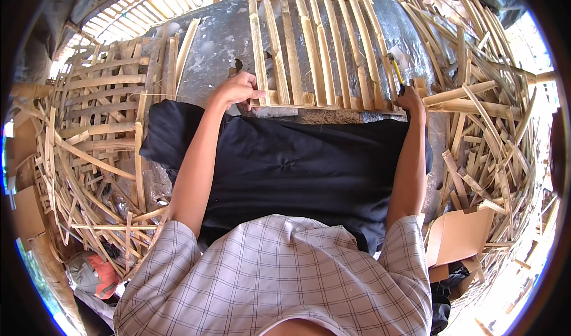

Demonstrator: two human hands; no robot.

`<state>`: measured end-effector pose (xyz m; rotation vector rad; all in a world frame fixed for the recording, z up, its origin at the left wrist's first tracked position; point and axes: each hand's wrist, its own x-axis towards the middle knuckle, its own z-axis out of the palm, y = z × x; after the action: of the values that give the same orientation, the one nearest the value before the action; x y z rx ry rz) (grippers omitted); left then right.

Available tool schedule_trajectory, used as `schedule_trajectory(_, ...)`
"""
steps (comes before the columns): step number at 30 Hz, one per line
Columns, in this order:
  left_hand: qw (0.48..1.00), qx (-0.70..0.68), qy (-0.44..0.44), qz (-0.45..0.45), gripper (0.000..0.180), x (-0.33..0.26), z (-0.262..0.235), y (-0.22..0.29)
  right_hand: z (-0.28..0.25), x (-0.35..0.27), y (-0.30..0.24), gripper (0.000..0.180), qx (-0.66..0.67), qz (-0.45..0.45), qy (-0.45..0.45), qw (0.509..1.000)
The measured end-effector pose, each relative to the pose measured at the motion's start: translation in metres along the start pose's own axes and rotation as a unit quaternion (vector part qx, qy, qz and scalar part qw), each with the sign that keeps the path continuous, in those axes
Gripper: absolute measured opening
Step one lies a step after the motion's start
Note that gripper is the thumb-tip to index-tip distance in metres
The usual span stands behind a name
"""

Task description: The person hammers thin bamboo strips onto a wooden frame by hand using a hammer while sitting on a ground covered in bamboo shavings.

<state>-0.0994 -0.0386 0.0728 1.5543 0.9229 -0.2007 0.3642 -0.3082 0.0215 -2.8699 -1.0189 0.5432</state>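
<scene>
In front of my lap lies a flat rack of split bamboo slats (324, 92), several strips set side by side across a crosswise strip at each end. My left hand (235, 92) is closed at the rack's near left corner, its thumb and fingers pinching the end of the outermost slat. By the near right corner, my right hand (410, 100) grips a slim tool (397, 71) with a yellow shaft and a dark tip, which looks like a hammer. The tool's tip points away from me, beside the rightmost slat.
A dark, scuffed sheet (208, 47) lies beneath the rack. Black cloth (291, 163) covers my lap. Woven bamboo panels (107, 104) stand at left; loose bamboo strips (488, 127) pile at right. An open cardboard box (458, 235) sits at lower right, a grey-and-red bundle (98, 274) at lower left.
</scene>
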Motion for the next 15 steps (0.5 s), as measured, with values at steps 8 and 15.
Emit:
schedule_trajectory(8,0.996,0.064,0.063,-0.011,0.024,-0.005,0.006,0.001,-0.007,0.002,0.009,0.036,0.025,-0.069,-0.001,0.997)
schedule_trajectory(15,0.996,0.039,0.077,0.013,0.026,-0.001,0.003,-0.016,-0.018,0.005,-0.003,0.032,0.071,-0.039,-0.052,0.995)
